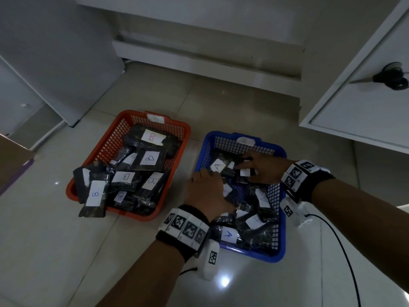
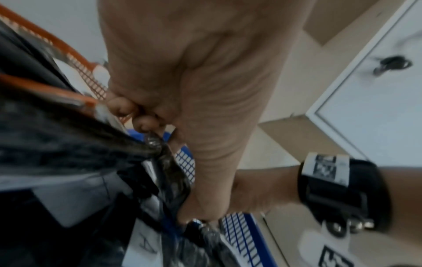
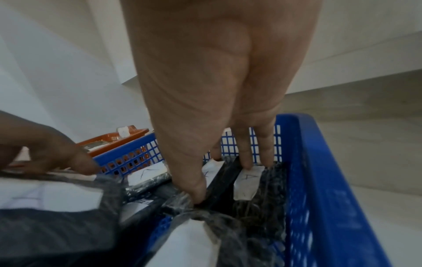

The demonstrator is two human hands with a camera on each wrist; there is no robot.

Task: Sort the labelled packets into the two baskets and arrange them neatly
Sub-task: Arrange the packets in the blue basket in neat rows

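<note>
On the tiled floor, the orange basket [image 1: 132, 114] at left holds several black packets with white "B" labels [image 1: 149, 158]. To its right, the blue basket [image 1: 280, 229] holds several black "A" packets [image 1: 228, 234]. My left hand [image 1: 207, 187] is at this basket's left wall, its fingers [image 2: 124, 110] curled around the edge of a dark packet [image 2: 75, 144]. My right hand [image 1: 254, 169] reaches into the far end. Its thumb and fingers [image 3: 247, 160] pinch an upright black packet [image 3: 224, 182] beside an "A" label [image 3: 246, 182].
One B packet [image 1: 94, 198] hangs over the orange basket's near-left rim. Scissors [image 1: 391, 77] lie on the white cabinet at right. A brown box [image 1: 13, 160] is at the left edge and white furniture [image 1: 199, 56] behind. A black cable [image 1: 345, 251] trails from my right wrist.
</note>
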